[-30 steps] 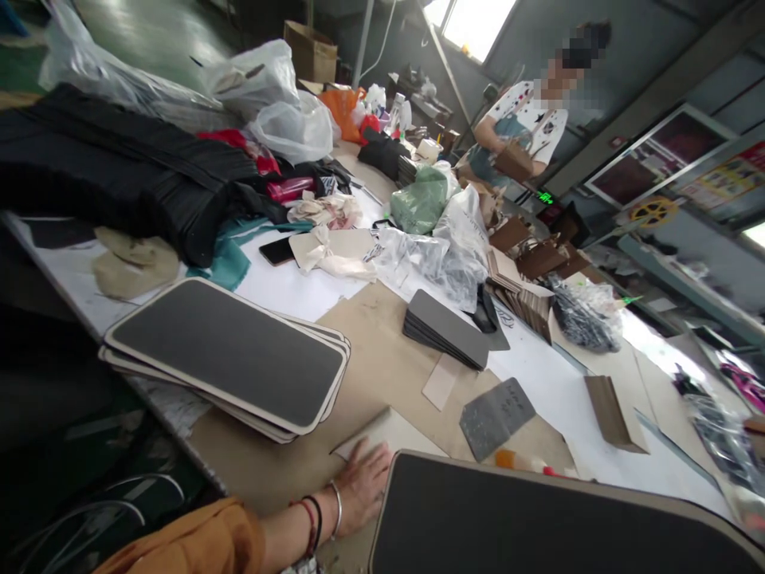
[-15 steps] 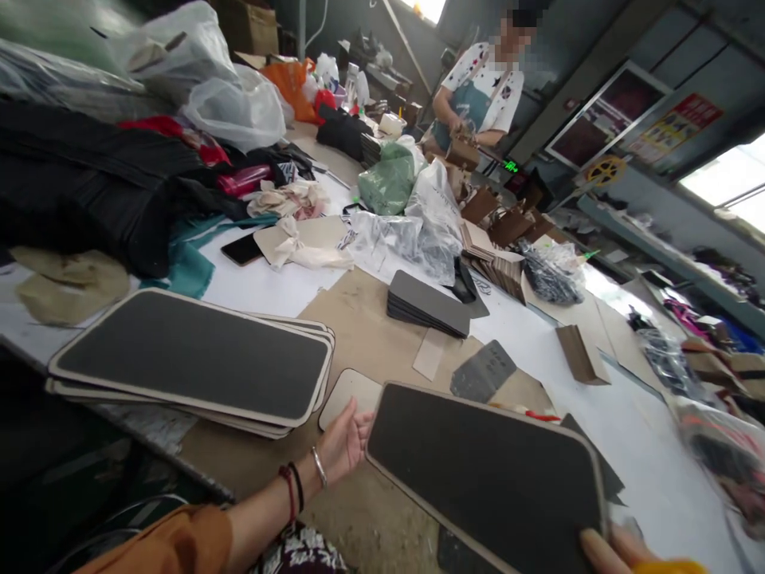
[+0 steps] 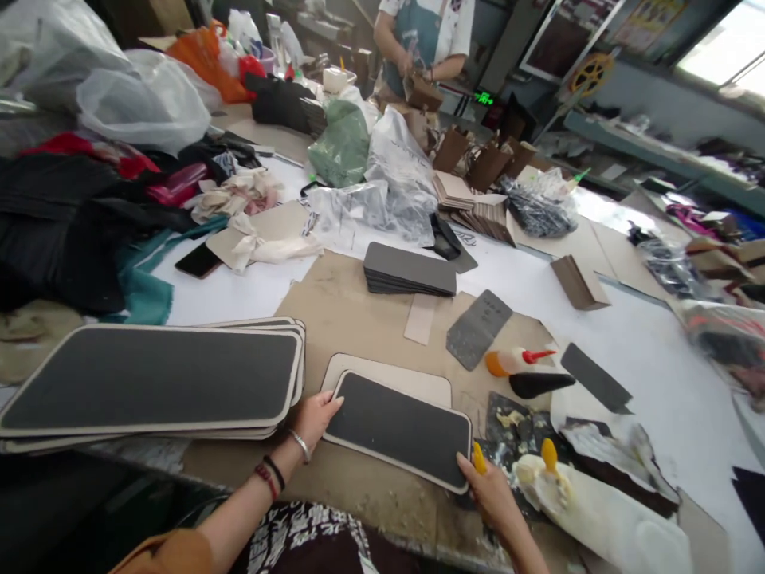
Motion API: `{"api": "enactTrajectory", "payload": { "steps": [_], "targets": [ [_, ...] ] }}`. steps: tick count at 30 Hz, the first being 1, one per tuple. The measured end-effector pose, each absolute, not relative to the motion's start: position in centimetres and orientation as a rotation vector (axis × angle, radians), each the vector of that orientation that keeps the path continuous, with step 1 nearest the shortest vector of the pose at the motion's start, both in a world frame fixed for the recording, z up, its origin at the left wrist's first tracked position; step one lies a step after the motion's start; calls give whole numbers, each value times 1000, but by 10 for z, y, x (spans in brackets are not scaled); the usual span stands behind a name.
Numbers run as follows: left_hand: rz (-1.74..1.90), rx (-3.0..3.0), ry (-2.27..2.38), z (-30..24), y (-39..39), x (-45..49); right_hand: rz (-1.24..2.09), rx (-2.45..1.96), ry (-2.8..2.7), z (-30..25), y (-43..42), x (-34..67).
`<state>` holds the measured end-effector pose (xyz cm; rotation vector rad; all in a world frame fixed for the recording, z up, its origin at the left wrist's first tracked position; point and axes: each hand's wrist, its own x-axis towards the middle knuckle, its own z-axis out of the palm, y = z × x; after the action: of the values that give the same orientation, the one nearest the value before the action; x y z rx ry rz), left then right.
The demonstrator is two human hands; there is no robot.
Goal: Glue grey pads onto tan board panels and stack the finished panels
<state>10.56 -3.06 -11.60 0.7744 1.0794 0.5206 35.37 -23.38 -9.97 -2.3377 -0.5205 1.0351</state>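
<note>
A dark grey rounded panel (image 3: 403, 430) with a pale rim is held between my two hands. My left hand (image 3: 315, 418) pinches its left end, thumb on top. My right hand (image 3: 487, 482) grips the right end, and a yellow handle (image 3: 479, 458) sticks up from the same hand; the rest of that tool is hidden. Behind the panel, and partly covered by it, lies a cream rounded board (image 3: 388, 371). To the left stands a stack of larger dark panels (image 3: 155, 379) with pale rims.
A glue bottle with a red tip (image 3: 508, 361) lies beyond my right hand, near a glue-smeared white container (image 3: 610, 502) and a yellow brush handle (image 3: 549, 454). Small dark boards (image 3: 409, 269) are stacked mid-table. Plastic bags (image 3: 394, 175) lie further back, where a co-worker (image 3: 421, 40) stands.
The panel has dropped away from the camera and moved left, down over the cream board. Both hands stay on it. The view has levelled and shifted, showing the glue bottle and container.
</note>
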Motion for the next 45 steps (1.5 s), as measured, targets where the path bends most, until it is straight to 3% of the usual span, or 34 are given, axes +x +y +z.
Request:
{"api": "enactTrajectory", "payload": {
  "steps": [45],
  "targets": [
    [423,790,1158,-102,-29,108,971,-2539,-554,-118,-228,363]
  ]
}}
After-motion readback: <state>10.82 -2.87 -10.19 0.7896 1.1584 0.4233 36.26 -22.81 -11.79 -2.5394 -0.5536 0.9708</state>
